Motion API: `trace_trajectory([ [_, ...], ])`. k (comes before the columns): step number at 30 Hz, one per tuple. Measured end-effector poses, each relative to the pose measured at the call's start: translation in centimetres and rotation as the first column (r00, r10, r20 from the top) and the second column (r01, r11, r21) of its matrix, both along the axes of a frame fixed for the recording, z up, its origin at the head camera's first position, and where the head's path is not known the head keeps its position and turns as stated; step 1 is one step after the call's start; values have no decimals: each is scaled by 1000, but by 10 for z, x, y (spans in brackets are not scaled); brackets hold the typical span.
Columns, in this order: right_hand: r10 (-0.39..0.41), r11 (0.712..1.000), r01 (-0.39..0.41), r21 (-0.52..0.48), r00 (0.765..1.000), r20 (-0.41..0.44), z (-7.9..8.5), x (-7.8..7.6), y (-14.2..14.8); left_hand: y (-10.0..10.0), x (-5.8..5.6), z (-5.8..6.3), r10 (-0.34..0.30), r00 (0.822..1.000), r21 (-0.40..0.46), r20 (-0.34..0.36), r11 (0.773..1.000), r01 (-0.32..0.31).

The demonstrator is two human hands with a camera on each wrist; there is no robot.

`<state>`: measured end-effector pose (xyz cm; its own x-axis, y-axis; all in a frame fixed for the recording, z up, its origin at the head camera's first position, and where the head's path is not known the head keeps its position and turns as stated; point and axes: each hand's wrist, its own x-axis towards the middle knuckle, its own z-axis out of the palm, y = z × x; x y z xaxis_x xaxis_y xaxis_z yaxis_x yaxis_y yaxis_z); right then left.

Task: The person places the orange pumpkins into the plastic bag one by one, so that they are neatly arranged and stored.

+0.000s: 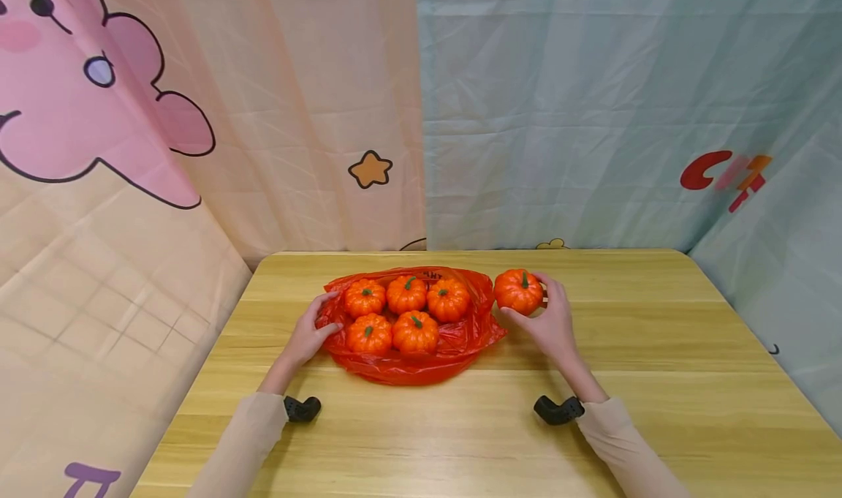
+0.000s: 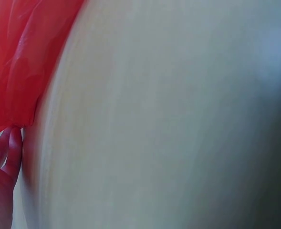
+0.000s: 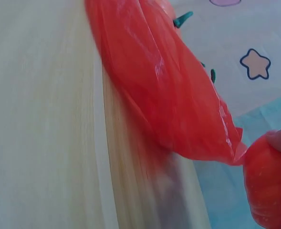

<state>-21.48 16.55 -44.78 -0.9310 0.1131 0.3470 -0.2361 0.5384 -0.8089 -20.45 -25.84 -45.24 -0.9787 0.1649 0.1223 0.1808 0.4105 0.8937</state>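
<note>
A thin red plastic bag (image 1: 421, 370) lies spread open on the wooden table, with several small orange toy pumpkins (image 1: 416, 332) with green stems inside. My left hand (image 1: 308, 333) holds the bag's left edge between thumb and fingers; in the left wrist view its fingertips meet the red plastic. Just off the bag's right edge, my right hand (image 1: 552, 322) grips another orange pumpkin (image 1: 516, 291), thumb at the front and fingers behind. The right wrist view shows this pumpkin (image 3: 269, 186) beside the bag's corner, with part of the thumb on it.
The wooden table (image 1: 421, 439) extends around the bag on every side. Printed fabric curtains (image 1: 296, 118) hang behind and beside it. A black wrist device (image 1: 559, 410) is on the right wrist, and a similar device (image 1: 302, 409) on the left.
</note>
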Motion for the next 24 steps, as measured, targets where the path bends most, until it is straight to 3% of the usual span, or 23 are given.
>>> trace_trajectory([
  [16, 115, 992, -118, -38, 991, -71, 3, 9, -37, 2, 3, 3, -5, 1000, 12, 4, 1000, 5],
  [19, 135, 990, -138, -41, 988, -79, 3, 10, -44, 0, 1, 0, -8, 1000, 15, 0, 1000, 8],
  [24, 166, 984, -170, -46, 983, -74, 1, 15, -56, -8, -9, -20, -1, 1000, 16, -12, 1000, 2],
])
